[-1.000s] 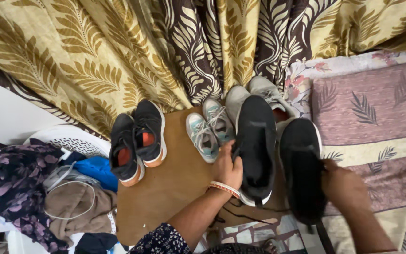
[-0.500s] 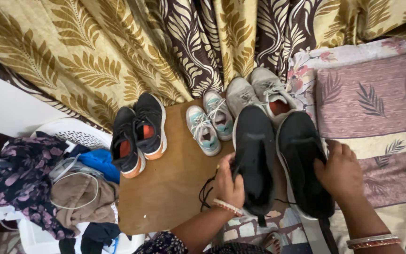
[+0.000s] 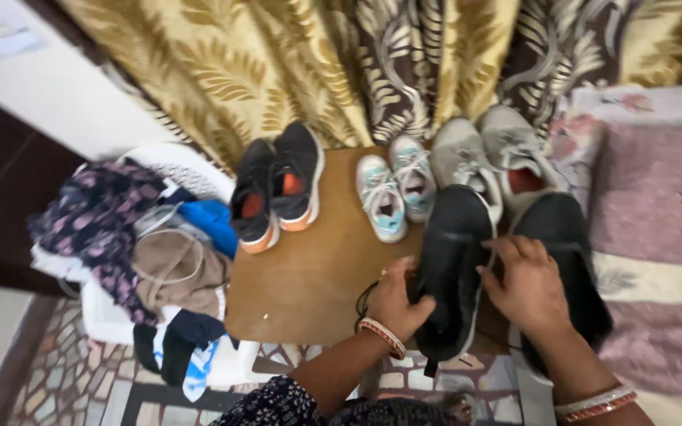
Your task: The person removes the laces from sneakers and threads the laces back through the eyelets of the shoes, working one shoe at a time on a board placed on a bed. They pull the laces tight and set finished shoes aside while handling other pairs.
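Two black shoes lie on a round brown table [image 3: 309, 276], toes pointing away from me. My left hand [image 3: 400, 300] grips the near side of the left black shoe [image 3: 451, 268], with a dark lace looping out beside my wrist. My right hand [image 3: 526, 284] rests with its fingers on the inner edge of that same shoe and its palm over the right black shoe [image 3: 566, 260]. Both wrists wear bangles.
Behind them stand a grey pair [image 3: 487, 158], a small light-blue pair [image 3: 396, 189] and a black pair with orange insoles [image 3: 278, 185]. A white plastic chair heaped with clothes [image 3: 144, 252] is at the left. A leaf-patterned curtain [image 3: 357, 63] hangs behind; a pink bedspread [image 3: 657, 213] lies at the right.
The view has swung and closed in. My right hand has shifted left from on top of the right black shoe toward the left one. My left hand keeps its hold.
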Demonstrator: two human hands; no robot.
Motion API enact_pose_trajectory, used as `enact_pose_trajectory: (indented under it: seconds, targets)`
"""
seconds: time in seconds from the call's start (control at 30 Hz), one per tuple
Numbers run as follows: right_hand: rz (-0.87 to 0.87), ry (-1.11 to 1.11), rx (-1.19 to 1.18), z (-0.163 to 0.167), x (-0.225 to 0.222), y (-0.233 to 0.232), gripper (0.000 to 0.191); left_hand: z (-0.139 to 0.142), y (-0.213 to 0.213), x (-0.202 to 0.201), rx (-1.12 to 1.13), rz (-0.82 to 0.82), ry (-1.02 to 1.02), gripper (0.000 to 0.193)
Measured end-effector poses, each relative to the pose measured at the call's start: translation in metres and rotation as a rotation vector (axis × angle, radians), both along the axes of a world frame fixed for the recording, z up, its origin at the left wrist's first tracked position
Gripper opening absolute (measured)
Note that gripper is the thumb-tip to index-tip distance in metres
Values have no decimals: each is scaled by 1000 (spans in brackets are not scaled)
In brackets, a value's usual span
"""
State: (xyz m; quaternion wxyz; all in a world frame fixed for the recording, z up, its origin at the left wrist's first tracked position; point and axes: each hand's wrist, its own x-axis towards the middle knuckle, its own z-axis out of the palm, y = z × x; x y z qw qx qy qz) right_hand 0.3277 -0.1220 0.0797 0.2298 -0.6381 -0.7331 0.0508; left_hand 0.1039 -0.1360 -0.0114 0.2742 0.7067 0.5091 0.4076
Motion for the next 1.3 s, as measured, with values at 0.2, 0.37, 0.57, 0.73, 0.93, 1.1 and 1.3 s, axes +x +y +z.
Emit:
enact_pose_trajectory:
  seconds: [0.2, 0.37, 0.57, 0.73, 0.93, 1.1, 1.3]
  targets:
    - [139, 114, 138, 22, -14, 30, 32, 34, 30, -22, 9, 30, 56, 46]
    - [300, 131, 206, 52, -48, 48, 26, 43, 80, -84, 123, 43, 499, 35]
    - [321, 130, 190, 62, -110, 64, 23, 12, 154, -153, 261, 361, 936, 53]
    - [287, 68, 91, 51, -158, 76, 23, -15, 188, -175, 39, 247, 999, 21]
    - [148, 19, 18, 29, -188, 81, 22, 10, 168, -151, 105, -177, 892, 27]
    - [-195, 25, -374, 2, -187, 68, 29, 40, 90, -124, 120, -677, 595, 50]
    - [-306, 30, -478, -25, -180, 32, 48, 34, 98, -156, 39, -486, 183, 24]
